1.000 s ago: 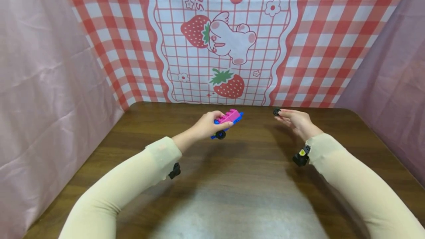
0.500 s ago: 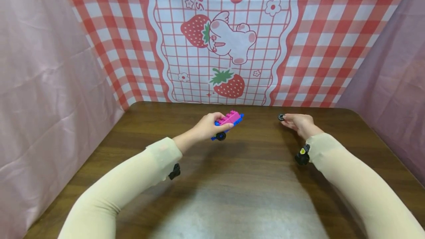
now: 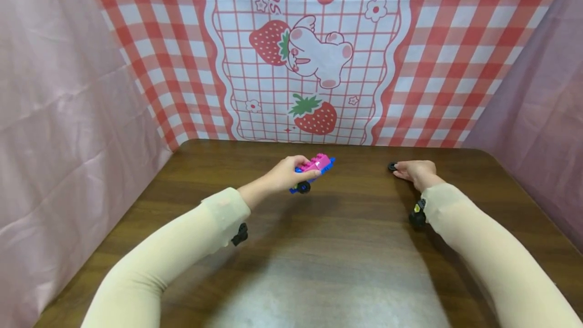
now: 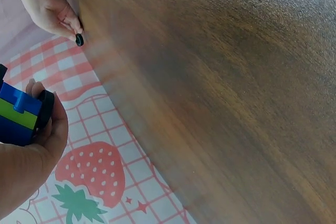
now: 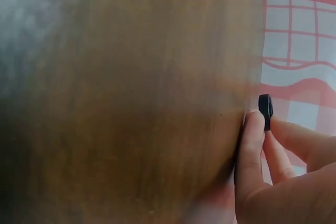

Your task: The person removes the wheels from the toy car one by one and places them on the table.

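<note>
My left hand (image 3: 284, 172) grips a toy car (image 3: 321, 162) built of blocks, pink on top and blue below, tilted above the table. One black wheel (image 3: 303, 187) shows on its near side. In the left wrist view, blue and lime-green blocks (image 4: 18, 114) of the car show, with a black wheel (image 4: 46, 107) against the fingers. Off to the right, my right hand (image 3: 416, 172) pinches a small black toy wheel (image 3: 392, 167) between thumb and fingertips, low over the table. The right wrist view shows this wheel (image 5: 265, 112) edge-on at the fingertips.
The brown wooden table (image 3: 328, 247) ends at a red-and-white checked strawberry cloth (image 3: 314, 65) hung behind it. Pink curtains (image 3: 68, 115) close off both sides. A small black device (image 3: 417, 215) is strapped at the right wrist, another (image 3: 239, 235) at the left.
My right hand has moved down and slightly right with the black wheel, closer to the table. My left hand and the toy car have sunk very slightly.
</note>
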`<control>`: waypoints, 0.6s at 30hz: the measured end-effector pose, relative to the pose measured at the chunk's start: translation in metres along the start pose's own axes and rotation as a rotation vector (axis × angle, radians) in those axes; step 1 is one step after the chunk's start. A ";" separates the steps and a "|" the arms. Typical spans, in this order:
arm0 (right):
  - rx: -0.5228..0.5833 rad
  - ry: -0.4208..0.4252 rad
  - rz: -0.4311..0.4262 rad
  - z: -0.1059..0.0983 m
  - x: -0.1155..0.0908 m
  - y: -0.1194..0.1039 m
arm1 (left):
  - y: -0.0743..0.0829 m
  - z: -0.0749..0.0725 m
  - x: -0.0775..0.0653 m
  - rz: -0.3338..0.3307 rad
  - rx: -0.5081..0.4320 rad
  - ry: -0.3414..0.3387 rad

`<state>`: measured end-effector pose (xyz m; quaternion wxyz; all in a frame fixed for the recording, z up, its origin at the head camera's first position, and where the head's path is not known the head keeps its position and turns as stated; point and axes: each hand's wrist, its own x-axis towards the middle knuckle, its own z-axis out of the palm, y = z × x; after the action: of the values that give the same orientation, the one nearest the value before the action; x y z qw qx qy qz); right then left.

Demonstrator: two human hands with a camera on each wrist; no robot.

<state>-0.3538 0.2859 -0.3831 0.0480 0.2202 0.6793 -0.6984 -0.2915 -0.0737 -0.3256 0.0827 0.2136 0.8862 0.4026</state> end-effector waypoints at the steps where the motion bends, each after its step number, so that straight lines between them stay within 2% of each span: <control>1: -0.021 0.013 0.003 0.000 0.001 0.000 | 0.000 0.000 0.000 0.002 -0.002 -0.005; 9: -0.165 0.095 0.032 0.002 0.008 -0.006 | 0.002 0.001 0.003 0.010 -0.013 -0.002; 13: -0.192 0.110 0.056 0.002 0.009 -0.007 | 0.002 0.001 0.003 0.003 -0.016 -0.004; 18: -0.214 0.112 0.045 0.002 0.002 -0.007 | 0.002 0.001 0.002 -0.006 -0.032 -0.011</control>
<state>-0.3586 0.2852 -0.3778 0.0488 0.2678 0.7466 -0.6070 -0.2919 -0.0710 -0.3249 0.0922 0.2117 0.8799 0.4152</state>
